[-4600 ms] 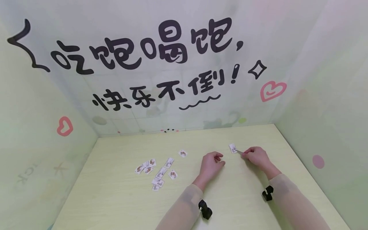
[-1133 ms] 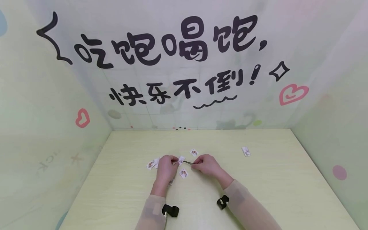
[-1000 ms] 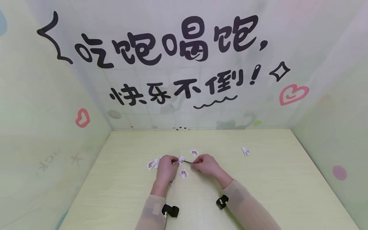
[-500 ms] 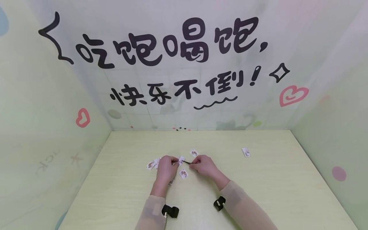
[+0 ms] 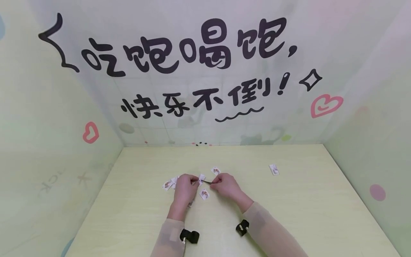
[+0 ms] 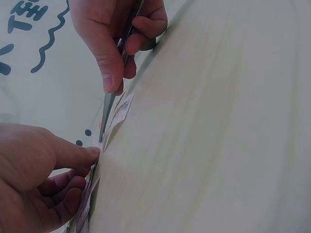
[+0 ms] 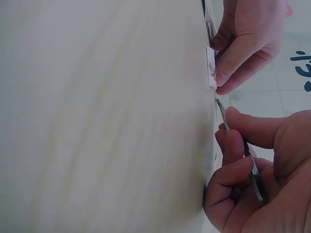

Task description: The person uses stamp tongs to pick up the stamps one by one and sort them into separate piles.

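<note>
In the head view, my left hand (image 5: 186,189) pinches a small white-edged stamp (image 5: 201,177) at its left side, just above the table. Tweezers (image 5: 207,182) in my right hand (image 5: 228,185) reach the same stamp from the right. The left wrist view has the tweezers' tips (image 6: 101,138) at the paper, close to my left fingertips. My right thumb and fingers curl round the tweezers' body (image 7: 248,153) in the right wrist view. My left hand partly covers other stamps (image 5: 167,184). Whether the tips grip the paper is too small to tell.
Loose printed stamps lie about the hands: one stamp (image 5: 216,170) behind, another stamp (image 5: 204,193) in front. A separate stamp (image 5: 274,169) lies far right on the pale wooden table (image 5: 298,200). A printed wall curtain (image 5: 179,132) stands behind.
Since the oldest frame, both hands have moved left to the stamps; the tweezers have left the far-right one. Within the last second, the right hand has shifted slightly left.
</note>
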Available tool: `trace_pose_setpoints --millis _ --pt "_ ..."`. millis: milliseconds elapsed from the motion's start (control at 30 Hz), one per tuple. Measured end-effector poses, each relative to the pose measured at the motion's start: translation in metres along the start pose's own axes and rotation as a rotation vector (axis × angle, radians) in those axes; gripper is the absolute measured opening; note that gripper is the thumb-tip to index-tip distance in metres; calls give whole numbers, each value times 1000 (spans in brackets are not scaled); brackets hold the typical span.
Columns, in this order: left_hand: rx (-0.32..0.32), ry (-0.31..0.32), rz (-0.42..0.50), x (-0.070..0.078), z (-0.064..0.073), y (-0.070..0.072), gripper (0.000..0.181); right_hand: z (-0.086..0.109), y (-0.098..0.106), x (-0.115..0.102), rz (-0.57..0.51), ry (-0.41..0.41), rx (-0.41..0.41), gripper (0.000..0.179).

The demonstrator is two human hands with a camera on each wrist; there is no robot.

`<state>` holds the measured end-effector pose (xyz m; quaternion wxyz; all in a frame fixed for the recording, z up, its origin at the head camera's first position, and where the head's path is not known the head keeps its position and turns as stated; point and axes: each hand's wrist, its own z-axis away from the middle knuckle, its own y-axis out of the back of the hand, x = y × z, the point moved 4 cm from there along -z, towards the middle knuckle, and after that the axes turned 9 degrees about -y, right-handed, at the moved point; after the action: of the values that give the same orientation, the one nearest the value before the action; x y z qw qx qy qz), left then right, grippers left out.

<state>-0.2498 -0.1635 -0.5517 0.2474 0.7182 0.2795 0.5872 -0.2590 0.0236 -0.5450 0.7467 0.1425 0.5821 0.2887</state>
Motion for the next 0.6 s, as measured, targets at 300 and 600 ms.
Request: trace_pose_setpoints --millis 300,600 --pt "4 -25 -10 4 -1 2 11 2 3 -1 13 -8 -2 8" --pt "38 -6 58 10 1 4 14 2 10 4 -65 -18 -32 8"
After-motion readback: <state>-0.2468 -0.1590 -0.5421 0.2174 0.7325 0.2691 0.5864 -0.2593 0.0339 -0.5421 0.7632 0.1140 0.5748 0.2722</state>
